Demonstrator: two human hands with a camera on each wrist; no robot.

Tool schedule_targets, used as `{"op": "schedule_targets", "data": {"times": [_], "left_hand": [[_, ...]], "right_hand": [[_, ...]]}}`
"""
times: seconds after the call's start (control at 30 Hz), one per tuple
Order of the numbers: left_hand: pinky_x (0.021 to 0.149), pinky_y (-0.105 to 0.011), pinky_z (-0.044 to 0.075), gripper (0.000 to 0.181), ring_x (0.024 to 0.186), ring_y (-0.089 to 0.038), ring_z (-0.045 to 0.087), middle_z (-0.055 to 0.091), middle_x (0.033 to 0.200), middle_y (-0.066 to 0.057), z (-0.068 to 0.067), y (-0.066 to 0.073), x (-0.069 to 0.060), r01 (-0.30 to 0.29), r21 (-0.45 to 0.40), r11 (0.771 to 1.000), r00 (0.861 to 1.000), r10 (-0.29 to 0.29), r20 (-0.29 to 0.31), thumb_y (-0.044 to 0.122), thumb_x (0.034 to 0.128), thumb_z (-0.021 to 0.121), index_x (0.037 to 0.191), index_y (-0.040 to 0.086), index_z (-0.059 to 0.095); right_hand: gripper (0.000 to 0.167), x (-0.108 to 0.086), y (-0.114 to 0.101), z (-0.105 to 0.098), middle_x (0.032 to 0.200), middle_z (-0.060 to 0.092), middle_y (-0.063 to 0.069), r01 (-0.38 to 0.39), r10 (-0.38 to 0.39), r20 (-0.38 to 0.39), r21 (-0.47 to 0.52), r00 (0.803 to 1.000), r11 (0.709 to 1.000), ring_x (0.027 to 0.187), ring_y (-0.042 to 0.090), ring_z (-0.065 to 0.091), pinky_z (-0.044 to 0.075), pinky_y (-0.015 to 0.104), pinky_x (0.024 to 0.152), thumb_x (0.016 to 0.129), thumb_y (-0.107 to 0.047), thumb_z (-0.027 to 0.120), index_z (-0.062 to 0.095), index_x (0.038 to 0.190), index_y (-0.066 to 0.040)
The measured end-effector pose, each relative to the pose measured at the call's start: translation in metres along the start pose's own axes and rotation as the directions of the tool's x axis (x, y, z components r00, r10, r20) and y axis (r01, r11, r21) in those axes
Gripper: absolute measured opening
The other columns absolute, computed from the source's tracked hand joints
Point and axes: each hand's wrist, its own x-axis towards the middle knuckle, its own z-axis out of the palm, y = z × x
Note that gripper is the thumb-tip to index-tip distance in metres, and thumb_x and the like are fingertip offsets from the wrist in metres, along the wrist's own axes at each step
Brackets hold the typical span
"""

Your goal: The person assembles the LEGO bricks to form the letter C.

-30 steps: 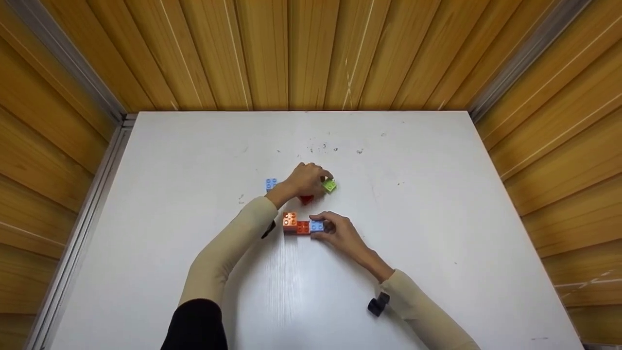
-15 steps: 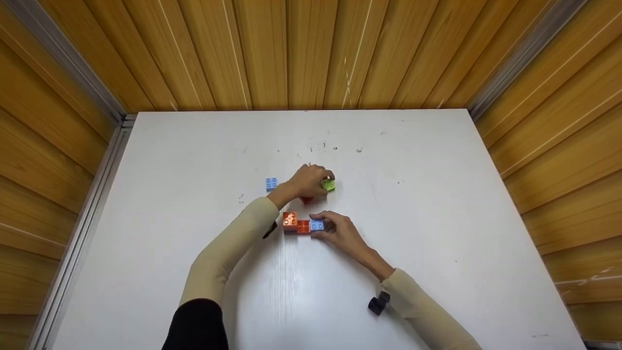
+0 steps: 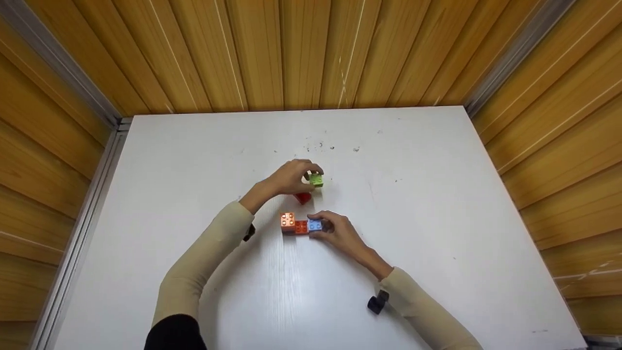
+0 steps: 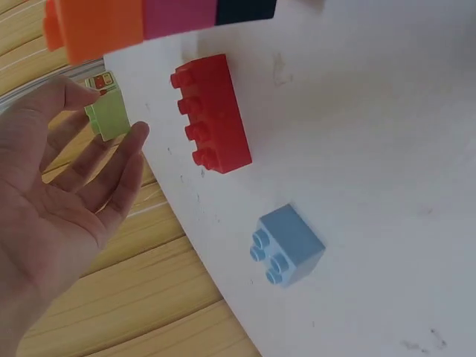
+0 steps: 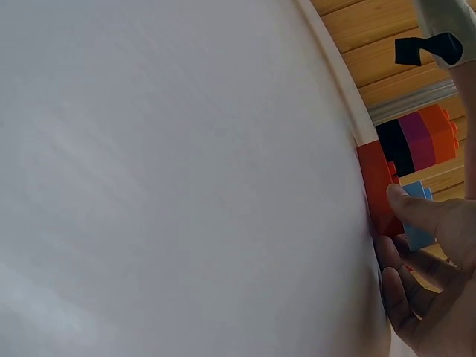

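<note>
In the head view my left hand pinches a light green brick between thumb and fingers. A printed pattern shows on that brick in the left wrist view. Just below this hand lies a loose red brick. My right hand grips the right end of a built piece at its light blue brick. That piece has a red-orange base brick; on its other end stand black, magenta and orange bricks.
A loose light blue brick lies near the red one; the left arm hides it in the head view. Everything rests on a white table. Wood-look panels surround its back and sides.
My left hand has moved left and slightly away with the light green brick, which has turned a little. My right hand keeps its grip on the built piece.
</note>
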Motion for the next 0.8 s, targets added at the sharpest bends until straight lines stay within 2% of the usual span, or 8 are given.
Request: {"op": "schedule_targets", "data": {"times": [0.17,0.33,0.43,0.57,0.8], "left_hand": [[0.086,-0.042,0.055,0.040,0.100,-0.031,0.068,0.072,0.115,-0.014,-0.011,0.000,-0.024,-0.002,-0.042,0.999,0.999,0.000,-0.043,0.011,0.0884,0.074,0.127,0.004,0.070],[0.080,-0.039,0.055,0.040,0.097,-0.030,0.068,0.073,0.115,-0.012,-0.014,0.002,-0.043,-0.010,-0.059,0.998,0.997,0.006,-0.074,0.014,0.0893,0.071,0.128,0.007,0.070],[0.082,-0.040,0.058,0.042,0.099,-0.027,0.069,0.073,0.115,-0.012,-0.014,0.005,-0.051,-0.013,-0.070,0.997,0.998,0.009,-0.061,0.014,0.0897,0.073,0.131,0.007,0.068],[0.083,-0.042,0.060,0.046,0.099,-0.028,0.069,0.072,0.117,-0.014,-0.013,0.009,-0.061,-0.017,-0.103,0.995,0.999,0.013,-0.042,0.009,0.0880,0.075,0.133,0.004,0.066],[0.079,-0.037,0.062,0.046,0.099,-0.027,0.068,0.070,0.119,-0.013,-0.013,0.018,-0.081,-0.016,-0.127,0.992,0.999,0.010,-0.042,0.008,0.0873,0.074,0.132,0.004,0.066]], "right_hand": [[0.038,-0.001,0.001,-0.001,0.112,0.075,0.008,-0.004,0.004,-0.004,-0.004,1.000,1.000,0.082,0.013,0.059,0.047,0.019,0.073,0.084,-0.014,0.083,0.072,0.121,-0.010],[0.038,-0.002,0.002,-0.006,0.104,0.075,0.009,0.012,-0.012,-0.016,-0.007,1.000,1.000,0.079,0.011,0.059,0.049,0.019,0.071,0.083,-0.013,0.083,0.072,0.120,-0.009],[0.038,-0.004,0.003,-0.008,0.104,0.075,0.009,0.015,-0.015,-0.022,-0.010,1.000,1.000,0.077,0.010,0.059,0.049,0.019,0.070,0.083,-0.013,0.084,0.072,0.119,-0.009],[0.038,-0.006,0.005,-0.010,0.108,0.075,0.010,0.020,-0.020,-0.027,0.001,0.999,1.000,0.077,0.012,0.060,0.049,0.018,0.069,0.082,-0.011,0.084,0.072,0.118,-0.008],[0.039,-0.008,0.005,-0.011,0.101,0.074,0.010,0.028,-0.028,-0.033,0.005,0.999,1.000,0.076,0.010,0.058,0.048,0.018,0.068,0.082,-0.010,0.084,0.072,0.119,-0.008]]}}
